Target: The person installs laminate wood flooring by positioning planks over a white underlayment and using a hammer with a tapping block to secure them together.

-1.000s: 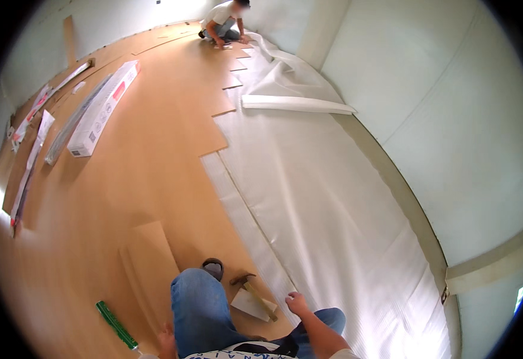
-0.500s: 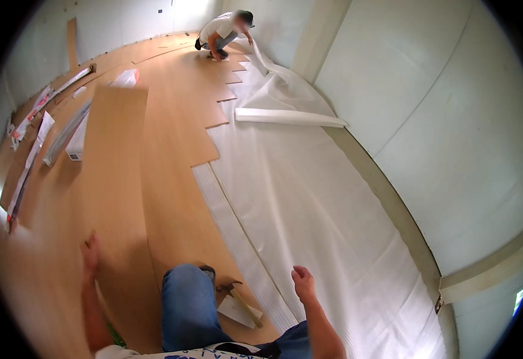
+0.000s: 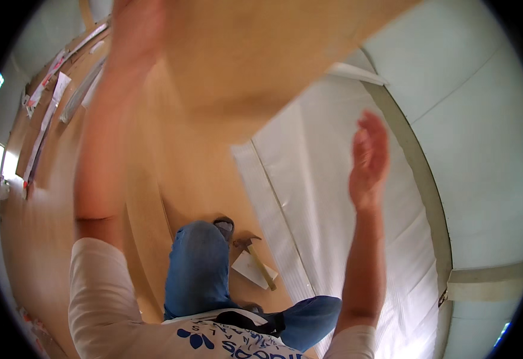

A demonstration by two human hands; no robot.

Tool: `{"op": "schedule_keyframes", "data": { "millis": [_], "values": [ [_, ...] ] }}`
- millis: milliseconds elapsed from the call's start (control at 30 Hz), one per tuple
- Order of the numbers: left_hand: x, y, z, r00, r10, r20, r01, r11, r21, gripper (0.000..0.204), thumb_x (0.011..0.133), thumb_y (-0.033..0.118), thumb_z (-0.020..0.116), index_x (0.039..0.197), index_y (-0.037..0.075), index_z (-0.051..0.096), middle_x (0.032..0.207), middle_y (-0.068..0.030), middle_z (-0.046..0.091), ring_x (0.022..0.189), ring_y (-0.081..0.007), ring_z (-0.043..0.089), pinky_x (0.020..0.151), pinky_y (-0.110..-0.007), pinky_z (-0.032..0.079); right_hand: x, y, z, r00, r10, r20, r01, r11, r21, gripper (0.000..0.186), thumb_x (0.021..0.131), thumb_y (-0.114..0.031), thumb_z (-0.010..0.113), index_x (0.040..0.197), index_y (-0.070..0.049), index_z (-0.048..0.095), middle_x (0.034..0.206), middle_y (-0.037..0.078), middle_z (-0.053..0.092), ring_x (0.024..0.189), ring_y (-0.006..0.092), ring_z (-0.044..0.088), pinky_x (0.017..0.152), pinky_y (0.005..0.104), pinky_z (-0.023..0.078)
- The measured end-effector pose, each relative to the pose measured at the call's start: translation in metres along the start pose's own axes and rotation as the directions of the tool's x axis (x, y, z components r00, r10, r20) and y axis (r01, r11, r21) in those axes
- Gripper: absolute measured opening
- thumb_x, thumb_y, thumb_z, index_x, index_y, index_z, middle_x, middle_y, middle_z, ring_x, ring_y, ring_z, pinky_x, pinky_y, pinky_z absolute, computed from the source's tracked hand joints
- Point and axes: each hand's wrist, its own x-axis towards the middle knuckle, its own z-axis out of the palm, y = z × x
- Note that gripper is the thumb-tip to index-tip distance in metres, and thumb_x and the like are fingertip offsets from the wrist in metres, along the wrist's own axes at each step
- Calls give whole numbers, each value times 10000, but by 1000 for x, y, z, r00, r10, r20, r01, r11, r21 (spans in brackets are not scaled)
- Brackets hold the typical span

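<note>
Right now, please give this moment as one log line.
left hand: blurred, at raised plank; right hand: open, over white underlay; hammer: across white piece

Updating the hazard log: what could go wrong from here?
Only the left hand appears to meet the raised plank; the right hand is apart from it, so the plank might tilt or slip. The hammer lies loose near the bent leg and could get kicked. The creased underlay might snag a plank edge.

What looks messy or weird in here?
The big board slants in mid-air by the left hand, unlike the flat floor. Long packaging lies strewn at the left, looking untidy. The white sheet is creased, and the hammer lies askew across a white piece. I see no spill.
</note>
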Motion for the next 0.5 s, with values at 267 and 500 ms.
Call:
{"op": "schedule_keyframes", "data": {
  "millis": [267, 500],
  "values": [
    [-75, -66, 40, 777, -526, 346, 625, 706, -333, 548, 953, 418, 691, 1311, 33, 534, 1040, -34, 559, 894, -155, 533, 791, -315, 449, 33, 39, -32, 989, -33, -147, 1, 977, -213, 329, 1075, -300, 502, 1170, -1, 602, 954, -46, 579, 848, 76, 482, 769, 221, 409],
    [-201, -263, -88, 638, -769, -42, 769, 634, 88, 491, 975, 583, 587, 994, 92, 567, 804, 31, 502, 714, -77, 438, 616, -272, 398, -59, 175, -73, 978, 182, -106, -198, 627, -753, 255, 934, -225, 642, 807, -16, 570, 613, 130, 463, 553, 213, 417, 523, 378, 391]
  ]
}}
